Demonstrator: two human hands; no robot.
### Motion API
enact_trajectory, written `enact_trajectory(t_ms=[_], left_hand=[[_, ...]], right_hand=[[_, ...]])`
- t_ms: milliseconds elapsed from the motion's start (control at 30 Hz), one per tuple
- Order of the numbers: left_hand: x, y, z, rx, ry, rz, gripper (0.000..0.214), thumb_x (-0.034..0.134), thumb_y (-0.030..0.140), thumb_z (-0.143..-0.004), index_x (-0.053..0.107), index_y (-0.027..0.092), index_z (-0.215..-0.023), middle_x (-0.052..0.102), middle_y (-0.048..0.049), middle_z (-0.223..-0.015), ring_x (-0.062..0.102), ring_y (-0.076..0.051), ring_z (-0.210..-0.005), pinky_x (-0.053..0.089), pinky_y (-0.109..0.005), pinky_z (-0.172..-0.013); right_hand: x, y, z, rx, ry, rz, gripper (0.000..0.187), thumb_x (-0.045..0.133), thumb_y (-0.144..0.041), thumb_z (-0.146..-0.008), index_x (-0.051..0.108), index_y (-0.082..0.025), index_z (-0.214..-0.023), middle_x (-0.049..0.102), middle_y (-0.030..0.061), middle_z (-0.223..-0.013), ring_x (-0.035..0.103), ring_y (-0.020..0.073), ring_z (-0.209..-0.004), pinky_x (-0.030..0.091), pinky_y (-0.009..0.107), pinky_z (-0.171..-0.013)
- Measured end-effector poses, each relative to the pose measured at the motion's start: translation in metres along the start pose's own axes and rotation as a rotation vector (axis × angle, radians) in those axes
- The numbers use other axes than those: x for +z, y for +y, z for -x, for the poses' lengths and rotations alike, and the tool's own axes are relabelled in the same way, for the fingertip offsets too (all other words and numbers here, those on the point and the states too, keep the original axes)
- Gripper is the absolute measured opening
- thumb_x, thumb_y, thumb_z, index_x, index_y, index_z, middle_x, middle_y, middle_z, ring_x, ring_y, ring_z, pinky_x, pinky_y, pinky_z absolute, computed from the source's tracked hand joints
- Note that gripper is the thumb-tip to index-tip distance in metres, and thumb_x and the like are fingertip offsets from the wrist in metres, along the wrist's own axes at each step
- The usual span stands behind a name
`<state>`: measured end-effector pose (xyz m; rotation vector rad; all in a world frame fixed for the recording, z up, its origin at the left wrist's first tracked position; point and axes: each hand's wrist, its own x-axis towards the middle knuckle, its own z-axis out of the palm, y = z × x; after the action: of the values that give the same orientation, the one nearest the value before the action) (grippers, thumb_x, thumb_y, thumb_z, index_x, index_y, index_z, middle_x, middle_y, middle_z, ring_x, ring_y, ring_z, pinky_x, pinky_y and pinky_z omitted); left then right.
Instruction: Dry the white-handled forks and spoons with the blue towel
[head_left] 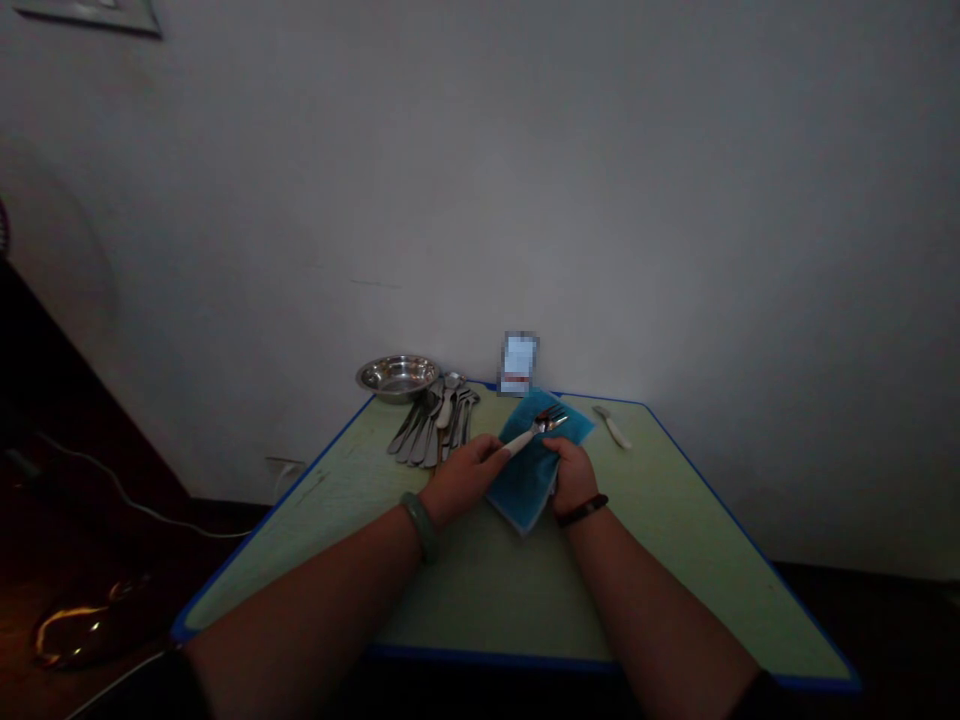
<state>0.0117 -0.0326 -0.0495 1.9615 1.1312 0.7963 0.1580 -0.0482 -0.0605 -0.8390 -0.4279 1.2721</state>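
Note:
My left hand [470, 474] is closed on the pale handle of a fork [532, 431], whose metal tines point up and to the right. Beneath the fork a blue cloth [525, 485] is spread out, and my right hand [571, 474] grips its right side with the thumb on top. The fork's head lies over the cloth, near my right thumb; whether it touches the cloth I cannot tell. Left of my hands, several spoons and forks [429, 430] lie in a bunch on the table. One piece of cutlery with a pale handle [615, 428] lies apart on the right.
A shiny metal bowl [399, 378] stands at the table's back left corner. A blurred-out upright card or screen [518, 362] leans near the wall [675, 250] at the back. The light green table [495, 600] has a blue edge. A white cable [157, 515] runs at the left.

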Motion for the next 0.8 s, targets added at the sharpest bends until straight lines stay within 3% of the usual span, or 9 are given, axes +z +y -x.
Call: enact_trajectory(t_ms=[233,567,800], left_hand=[[-0.0028,-0.0014,0.0007,0.05,-0.078,-0.1,0.043,0.03,0.053,-0.075,0.055,0.018,-0.079,0.056,0.0007,-0.07,0.05,-0.013,-0.063,0.034,-0.022,-0.053],[-0.006,-0.001,0.0018,0.072,-0.143,-0.2,0.043,0.025,0.054,-0.077,0.051,0.019,-0.074,0.055,0.0015,-0.067,0.05,-0.012,-0.062,0.033,-0.022,-0.054],[-0.0068,0.0028,0.0049,0.055,-0.142,-0.327,0.043,0.022,0.053,-0.078,0.051,0.021,-0.079,0.054,0.0007,-0.071,0.049,-0.014,-0.065,0.031,-0.022,-0.052]], right_hand=[[-0.0051,0.0015,-0.0056,0.013,-0.004,-0.008,0.015,0.054,-0.015,-0.053,0.06,-0.015,-0.066,0.063,-0.0017,-0.053,0.057,0.015,-0.047,0.046,0.027,-0.049],[-0.0082,0.0002,-0.0089,-0.138,0.007,0.083,0.01,0.052,-0.017,-0.055,0.059,-0.016,-0.062,0.061,-0.0027,-0.05,0.057,0.0141,-0.047,0.046,0.026,-0.048],[-0.0053,-0.0047,-0.0072,-0.078,0.031,-0.014,0.012,0.049,-0.015,-0.054,0.057,-0.016,-0.063,0.061,-0.0029,-0.052,0.058,0.0144,-0.05,0.047,0.027,-0.052]])
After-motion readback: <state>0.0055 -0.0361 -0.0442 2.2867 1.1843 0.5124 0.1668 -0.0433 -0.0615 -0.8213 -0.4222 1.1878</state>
